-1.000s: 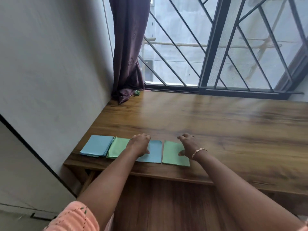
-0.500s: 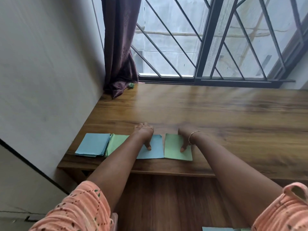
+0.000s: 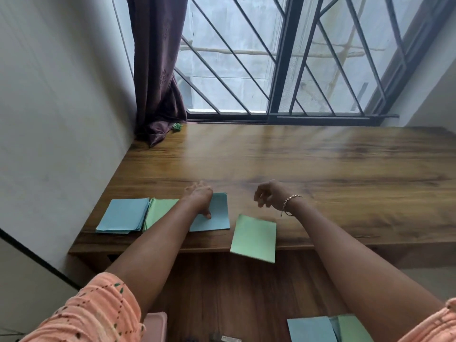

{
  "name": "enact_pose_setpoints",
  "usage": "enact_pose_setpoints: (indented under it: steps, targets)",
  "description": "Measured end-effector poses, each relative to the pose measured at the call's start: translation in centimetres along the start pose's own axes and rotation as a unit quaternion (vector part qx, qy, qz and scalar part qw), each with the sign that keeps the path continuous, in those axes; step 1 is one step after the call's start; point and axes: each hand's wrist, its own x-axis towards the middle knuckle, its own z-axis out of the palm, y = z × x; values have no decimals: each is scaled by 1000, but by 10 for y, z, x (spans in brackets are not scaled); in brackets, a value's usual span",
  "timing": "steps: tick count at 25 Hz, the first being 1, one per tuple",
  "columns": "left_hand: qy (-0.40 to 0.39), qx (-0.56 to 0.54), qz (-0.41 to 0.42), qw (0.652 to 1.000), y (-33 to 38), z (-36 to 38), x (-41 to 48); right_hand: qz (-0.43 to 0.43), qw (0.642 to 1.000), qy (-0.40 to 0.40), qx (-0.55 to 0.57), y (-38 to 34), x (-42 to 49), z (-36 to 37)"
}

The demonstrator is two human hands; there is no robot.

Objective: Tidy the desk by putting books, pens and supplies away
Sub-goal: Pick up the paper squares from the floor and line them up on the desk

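along the near left edge of the wooden worktop (image 3: pixel 320 164) sits a row of paper pads. furthest left is a blue stack (image 3: pixel 123 214), and a green stack (image 3: pixel 160 211) touches its right side. next comes a blue pad (image 3: pixel 217 213). the left hand (image 3: pixel 199 196) lies on it, thumb down on the paper and fingers bent at its far left corner. whether they grip the pad i cannot tell. right of that, a green pad (image 3: pixel 254 238) sits askew, its near part out past the worktop's near edge. whether it rests on the wood is unclear. the right hand (image 3: pixel 269 193), a bracelet (image 3: pixel 290 202) on its wrist, hangs just beyond that pad with fingers loosely curled, grasping nothing and touching no paper. a dark curtain (image 3: pixel 158 70) drapes onto the far left corner, a small green object (image 3: pixel 177 127) at its foot. below the worktop at the near right lie more blue paper (image 3: pixel 311 329) and green paper (image 3: pixel 352 328).
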Motion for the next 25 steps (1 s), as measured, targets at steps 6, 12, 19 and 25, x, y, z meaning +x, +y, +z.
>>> enact_pose_setpoints:
  steps: [6,12,19,25]
  targets:
    - [-32,1,-22,999,7,-7,-1,-13,965,-129,-227,-8,-24,36]
    - [-36,46,-30,998,11,-8,-1,-29,951,-115,-285,-16,-26,40]
    - [-50,-18,-37,998,10,-10,-6,-22,976,-117,-183,-14,-38,34]
    - [-8,-116,22,993,12,-21,-21,-68,989,-117,-66,0,-58,-1]
